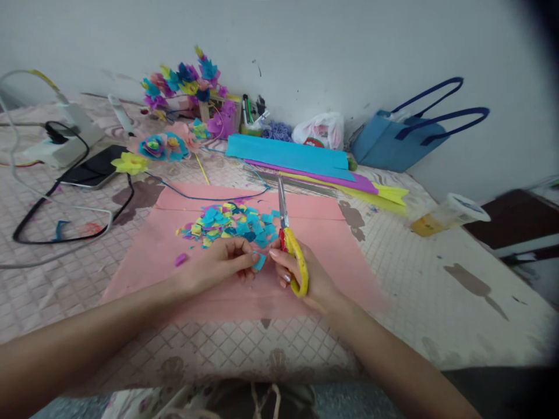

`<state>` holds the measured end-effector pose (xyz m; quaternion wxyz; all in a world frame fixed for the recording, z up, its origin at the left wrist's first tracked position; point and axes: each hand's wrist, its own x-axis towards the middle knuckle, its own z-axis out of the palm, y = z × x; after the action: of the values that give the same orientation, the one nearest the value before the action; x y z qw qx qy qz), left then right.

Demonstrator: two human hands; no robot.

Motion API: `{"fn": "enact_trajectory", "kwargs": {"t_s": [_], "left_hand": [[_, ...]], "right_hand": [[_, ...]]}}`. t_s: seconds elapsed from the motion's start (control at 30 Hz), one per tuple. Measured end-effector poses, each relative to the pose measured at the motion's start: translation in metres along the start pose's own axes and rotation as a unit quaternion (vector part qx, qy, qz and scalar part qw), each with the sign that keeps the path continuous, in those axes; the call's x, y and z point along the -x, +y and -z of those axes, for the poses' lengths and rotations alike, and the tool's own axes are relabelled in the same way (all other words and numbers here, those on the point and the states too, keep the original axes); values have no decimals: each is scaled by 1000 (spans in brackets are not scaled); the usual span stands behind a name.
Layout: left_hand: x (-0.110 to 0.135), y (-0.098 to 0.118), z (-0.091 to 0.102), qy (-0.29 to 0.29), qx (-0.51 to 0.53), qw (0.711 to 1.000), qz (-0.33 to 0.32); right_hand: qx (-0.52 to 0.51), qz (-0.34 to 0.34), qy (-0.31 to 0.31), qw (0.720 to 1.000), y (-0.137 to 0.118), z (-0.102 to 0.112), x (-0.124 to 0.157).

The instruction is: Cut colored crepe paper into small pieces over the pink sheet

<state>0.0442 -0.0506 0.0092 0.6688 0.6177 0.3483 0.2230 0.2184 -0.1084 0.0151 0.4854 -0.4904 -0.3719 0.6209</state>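
Between the thumb and fingers of my left hand (231, 260) is a small blue paper piece (260, 262). My right hand (312, 273) grips scissors (296, 256) with yellow and red handles, their blades pointing away from me and looking closed. Its fingertips are near the blue piece; I cannot tell whether they touch it. Both hands are over a pink paper sheet (340, 262). Just beyond them lies a heap of cut paper bits (231, 224) in blue, yellow and purple. A small purple oval object (180, 259) rests left of my left hand.
Behind the sheet lie blue folded paper (288, 152) and yellow paper (388, 198). Paper flowers (161, 145), a phone (94, 167) and cables (26, 233) are at left. A tilted-looking plastic cup (449, 215) and a blue bag (393, 142) stand at right.
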Motion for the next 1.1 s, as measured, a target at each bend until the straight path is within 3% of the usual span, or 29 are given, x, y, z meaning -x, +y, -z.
{"fn": "enact_trajectory", "kwargs": {"t_s": [0.33, 0.67, 1.1], "left_hand": [[0, -3, -1, -30, 24, 999, -7], [-1, -2, 2, -19, 40, 999, 0], [1, -2, -1, -20, 42, 999, -17]], "right_hand": [[34, -19, -3, 999, 1, -2, 1], [-2, 4, -5, 1000, 4, 0, -1], [25, -2, -13, 1000, 2, -2, -1]]}}
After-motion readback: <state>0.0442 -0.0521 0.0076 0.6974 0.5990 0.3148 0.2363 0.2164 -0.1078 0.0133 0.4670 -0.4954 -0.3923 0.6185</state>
